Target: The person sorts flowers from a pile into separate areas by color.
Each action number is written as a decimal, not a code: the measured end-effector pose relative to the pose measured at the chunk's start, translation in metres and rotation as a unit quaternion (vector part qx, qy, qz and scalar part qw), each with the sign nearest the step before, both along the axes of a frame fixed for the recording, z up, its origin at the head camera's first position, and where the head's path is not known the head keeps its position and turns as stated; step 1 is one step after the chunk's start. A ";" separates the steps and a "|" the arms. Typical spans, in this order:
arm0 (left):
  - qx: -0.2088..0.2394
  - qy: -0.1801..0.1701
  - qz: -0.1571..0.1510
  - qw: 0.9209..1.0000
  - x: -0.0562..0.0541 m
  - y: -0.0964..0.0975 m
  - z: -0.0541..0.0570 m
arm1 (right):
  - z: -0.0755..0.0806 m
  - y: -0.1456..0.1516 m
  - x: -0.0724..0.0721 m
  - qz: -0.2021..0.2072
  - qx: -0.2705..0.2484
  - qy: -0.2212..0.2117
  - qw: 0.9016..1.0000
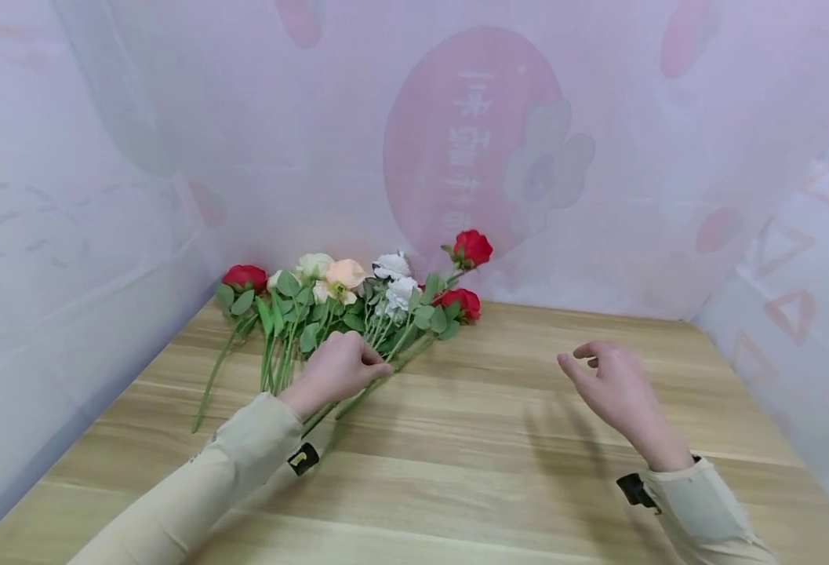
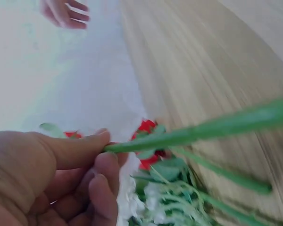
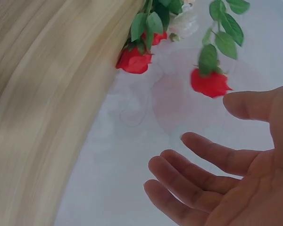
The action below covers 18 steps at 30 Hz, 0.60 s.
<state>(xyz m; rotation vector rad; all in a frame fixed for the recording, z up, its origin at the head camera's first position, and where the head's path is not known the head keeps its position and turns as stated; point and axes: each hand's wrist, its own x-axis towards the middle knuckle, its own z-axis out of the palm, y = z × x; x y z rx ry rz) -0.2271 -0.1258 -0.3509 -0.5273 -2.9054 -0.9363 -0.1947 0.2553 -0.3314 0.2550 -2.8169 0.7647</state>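
Note:
My left hand [image 1: 339,367] pinches the green stem of a red rose [image 1: 472,248] between thumb and fingertips. The stem [image 2: 203,133] crosses the left wrist view. This rose is raised, its bloom tilted up to the right, above another red rose [image 1: 461,303] lying on the table. White flowers [image 1: 398,293], a peach flower [image 1: 346,274] and several green stems lie behind and beside the left hand, which hides part of them. Off to the right, my right hand [image 1: 615,388] hovers over the table holding nothing, its fingers [image 3: 203,186] spread and loosely bent.
The wooden table [image 1: 499,463] extends under both hands. One red rose [image 1: 245,277] lies at the left end of the bunch, its stem pointing forward. A pale printed cloth [image 1: 301,133] hangs behind the table and along both sides.

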 end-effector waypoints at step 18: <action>0.357 -0.026 -0.039 0.933 0.033 0.055 0.015 | 0.020 -0.058 0.013 0.082 -0.192 -0.033 0.977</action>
